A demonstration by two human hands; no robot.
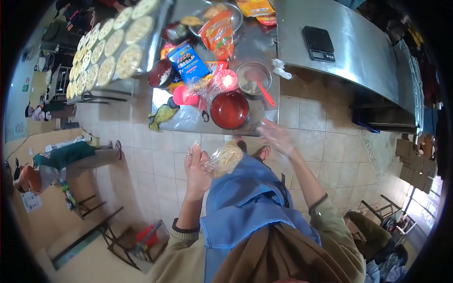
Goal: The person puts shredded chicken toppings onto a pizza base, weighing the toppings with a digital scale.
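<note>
My left hand (197, 165) is closed on a clear plastic bag (227, 159) with pale yellowish contents, held in front of the blue apron. To the right, my right hand (278, 137) is blurred by motion near the table's front edge. Its fingers look stretched out and I see nothing held in them. Just beyond both hands, a reddish-brown bowl (230, 110) stands at the edge of the metal table (257, 111). Behind it sits a clear bowl (255, 78) with a red spatula (265, 93) leaning in it. A pink cup (185, 95) lies to the left.
A blue packet (188, 62), an orange packet (218, 35) and a dark bowl (161, 73) crowd the table. A black scale (319, 44) rests on the right-hand counter (358, 47). Flat round breads (113, 42) cover the left table. A person in green (71, 154) stands at left.
</note>
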